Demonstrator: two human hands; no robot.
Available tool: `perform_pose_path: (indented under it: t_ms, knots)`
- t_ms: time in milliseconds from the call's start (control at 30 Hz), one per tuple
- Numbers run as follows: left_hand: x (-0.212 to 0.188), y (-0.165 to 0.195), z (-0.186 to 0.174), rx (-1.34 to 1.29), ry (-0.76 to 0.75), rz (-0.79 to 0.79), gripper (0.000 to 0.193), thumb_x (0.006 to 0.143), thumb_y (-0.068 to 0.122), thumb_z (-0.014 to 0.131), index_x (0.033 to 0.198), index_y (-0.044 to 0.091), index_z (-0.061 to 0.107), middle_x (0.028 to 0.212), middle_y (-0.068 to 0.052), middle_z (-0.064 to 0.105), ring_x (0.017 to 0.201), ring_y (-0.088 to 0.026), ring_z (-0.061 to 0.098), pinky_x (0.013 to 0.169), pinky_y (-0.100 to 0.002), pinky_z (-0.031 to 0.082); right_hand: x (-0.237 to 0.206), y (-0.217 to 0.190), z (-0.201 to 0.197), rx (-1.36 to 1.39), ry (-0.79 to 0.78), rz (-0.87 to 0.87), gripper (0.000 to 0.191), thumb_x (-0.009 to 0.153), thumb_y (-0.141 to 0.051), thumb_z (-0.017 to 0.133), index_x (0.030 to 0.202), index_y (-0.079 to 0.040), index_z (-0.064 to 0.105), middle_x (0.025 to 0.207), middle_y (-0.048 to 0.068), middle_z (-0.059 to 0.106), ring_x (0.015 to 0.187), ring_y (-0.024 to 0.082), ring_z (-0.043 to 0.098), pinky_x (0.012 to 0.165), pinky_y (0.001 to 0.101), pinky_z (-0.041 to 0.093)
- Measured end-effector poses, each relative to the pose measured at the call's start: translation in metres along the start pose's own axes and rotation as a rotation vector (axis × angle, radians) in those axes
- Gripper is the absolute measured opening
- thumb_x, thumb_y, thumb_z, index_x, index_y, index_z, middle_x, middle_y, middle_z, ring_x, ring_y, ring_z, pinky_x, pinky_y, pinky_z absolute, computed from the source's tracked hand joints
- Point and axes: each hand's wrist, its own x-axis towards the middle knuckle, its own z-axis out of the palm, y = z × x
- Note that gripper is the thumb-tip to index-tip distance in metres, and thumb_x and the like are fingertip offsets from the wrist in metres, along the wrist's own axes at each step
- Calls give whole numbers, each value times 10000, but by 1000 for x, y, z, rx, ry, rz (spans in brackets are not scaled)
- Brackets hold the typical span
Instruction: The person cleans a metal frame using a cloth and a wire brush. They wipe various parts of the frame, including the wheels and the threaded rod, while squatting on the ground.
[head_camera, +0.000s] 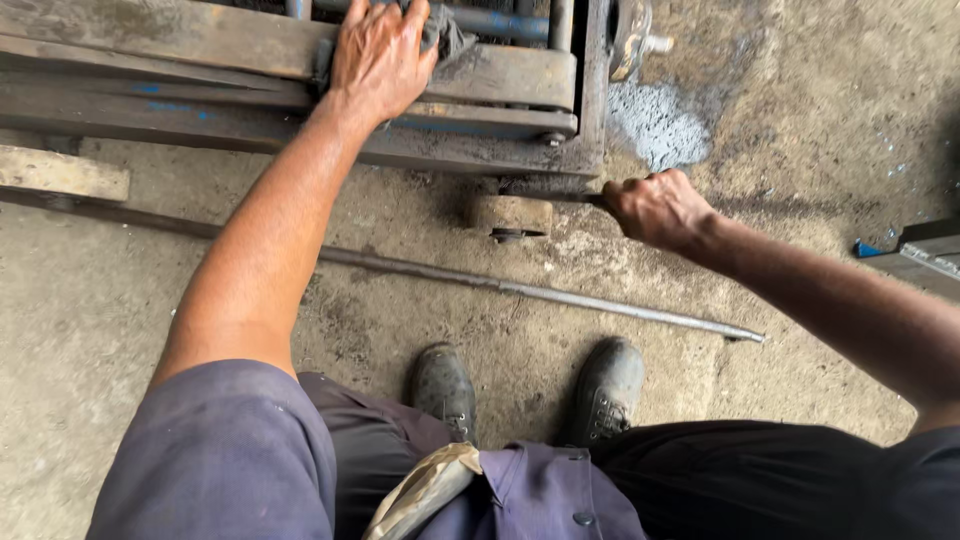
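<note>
The left hand (380, 55) lay spread, palm down, on a dark rag (445, 30) over the steel frame (500, 75) at twelve o'clock. The right hand (655, 208) was clenched tight round a thin tool handle (565, 197) at two o'clock, beside the roller (510, 215). The frame looked heavy, rigid and grimy, so the rag-padded top rail seemed the surest hold.

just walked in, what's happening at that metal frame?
A person stands over a worn metal frame on the concrete floor. Their left hand presses a dark rag onto the frame's top bar. Their right hand is closed around a thin rod-like handle beside a small wheel. A long steel rod lies near their boots.
</note>
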Motion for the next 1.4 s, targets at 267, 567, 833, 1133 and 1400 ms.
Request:
perform_pose_path:
  t_ms: [267, 567, 833, 1133, 1400]
  knots:
    - [4, -3, 0, 12, 57, 29, 517, 998, 282, 734, 1365, -55, 598, 938, -258, 713, 930, -362, 694, 1001, -498, 430, -2, 7, -7, 69, 218, -85, 373, 1138, -305, 327, 1251, -162, 653, 567, 66, 565, 325, 104, 301, 253, 304, 334]
    - [7, 1, -6, -17, 38, 30, 264, 1042, 240, 704, 1064, -13, 633, 923, -228, 705, 864, -358, 671, 894, -480, 443, -67, 62, 40, 466, 136, 232, 493, 1086, -498, 419, 944, -135, 722, 609, 73, 647, 395, 130, 447, 414, 332, 418]
    - [11, 6, -1, -20, -78, -41, 307, 1064, 271, 703, 1126, -20, 625, 932, -220, 689, 951, -340, 607, 905, -486, 426, -39, 92, 39, 983, -90, 263, 651, 984, -624, 460, 870, -62, 767, 655, 120, 661, 481, 184, 540, 444, 391, 505]
    - [16, 10, -2, 80, -136, -38, 382, 1028, 303, 697, 1202, -29, 623, 976, -254, 679, 995, -342, 597, 904, -494, 438, -9, 95, 39, 903, 14, 217, 720, 968, -688, 451, 854, -47, 757, 691, 93, 692, 519, 191, 590, 490, 391, 541]
    - [1, -41, -66, -13, 227, -304, 292, 1105, 190, 624, 1304, -21, 596, 1097, -283, 631, 1036, -440, 591, 856, -560, 458, -26, 85, 26, 885, 62, 241, 672, 918, -693, 451, 1017, -122, 790, 708, 72, 708, 543, 156, 608, 489, 366, 521]
